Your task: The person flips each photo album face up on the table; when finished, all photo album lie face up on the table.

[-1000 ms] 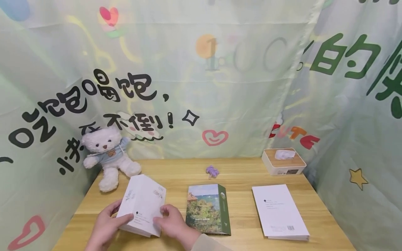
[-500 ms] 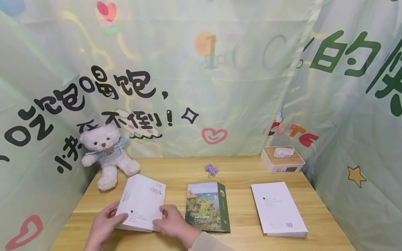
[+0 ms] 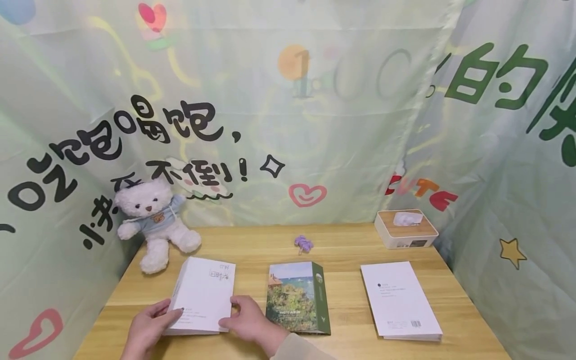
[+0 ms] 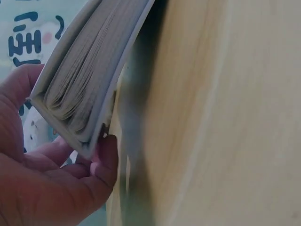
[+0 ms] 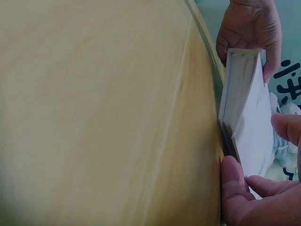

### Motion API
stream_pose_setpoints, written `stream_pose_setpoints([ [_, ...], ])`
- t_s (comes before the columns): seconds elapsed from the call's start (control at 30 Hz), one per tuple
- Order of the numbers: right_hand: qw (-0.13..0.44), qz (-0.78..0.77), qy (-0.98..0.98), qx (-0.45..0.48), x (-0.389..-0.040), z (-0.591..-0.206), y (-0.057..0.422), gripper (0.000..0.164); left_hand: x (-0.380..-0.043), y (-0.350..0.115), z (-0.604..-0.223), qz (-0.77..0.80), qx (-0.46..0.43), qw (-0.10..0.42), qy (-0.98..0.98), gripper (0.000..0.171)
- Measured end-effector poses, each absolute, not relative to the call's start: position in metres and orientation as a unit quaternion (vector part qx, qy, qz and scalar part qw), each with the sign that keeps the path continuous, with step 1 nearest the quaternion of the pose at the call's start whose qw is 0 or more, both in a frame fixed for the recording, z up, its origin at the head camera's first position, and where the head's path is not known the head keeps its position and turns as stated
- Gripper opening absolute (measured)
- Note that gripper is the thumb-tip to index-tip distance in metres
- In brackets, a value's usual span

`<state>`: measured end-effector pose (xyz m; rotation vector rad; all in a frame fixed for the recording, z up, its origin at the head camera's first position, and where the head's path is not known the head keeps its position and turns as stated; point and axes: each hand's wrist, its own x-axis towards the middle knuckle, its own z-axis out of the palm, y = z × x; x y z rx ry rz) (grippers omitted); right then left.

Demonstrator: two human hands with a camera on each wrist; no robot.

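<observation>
A white photo album (image 3: 207, 290) with small print on its cover is at the front left of the table in the head view. My left hand (image 3: 146, 325) grips its spine side, thumb on the cover and fingers underneath. At the lower right edge, my right hand (image 3: 249, 320) pinches the album between thumb and fingers. The left wrist view shows the album's thick page edges (image 4: 89, 70), fanned slightly between the covers. In the right wrist view, the right fingertips (image 5: 233, 172) are at the cover's near corner and the album's near edge is tilted close over the wood.
A green photo album (image 3: 291, 300) with a landscape cover lies in the middle, and another white album (image 3: 400, 300) to the right. Behind are a teddy bear (image 3: 155, 220), a small purple item (image 3: 303, 244) and a tissue box (image 3: 406, 231). Printed curtains (image 3: 252, 125) enclose the wooden table (image 3: 346, 320).
The white album has come down flatter and turned so that less of its spine shows. Both hands kept their hold and shifted only slightly.
</observation>
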<state>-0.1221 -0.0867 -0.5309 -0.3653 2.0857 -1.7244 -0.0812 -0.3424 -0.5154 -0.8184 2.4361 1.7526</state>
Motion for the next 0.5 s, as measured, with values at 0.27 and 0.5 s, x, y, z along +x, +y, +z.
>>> stream_pose_setpoints([
  [0.27,0.217,-0.609,0.749,-0.144,-0.1206,-0.5304,-0.0877,0.066,-0.0795,-0.3398,-0.5199,0.544,-0.266,0.018,0.795,0.081],
  [0.5,0.224,-0.592,0.752,-0.182,-0.1154,-0.5304,-0.0922,0.063,-0.0768,-0.3398,-0.5225,0.517,-0.292,0.035,0.804,0.086],
])
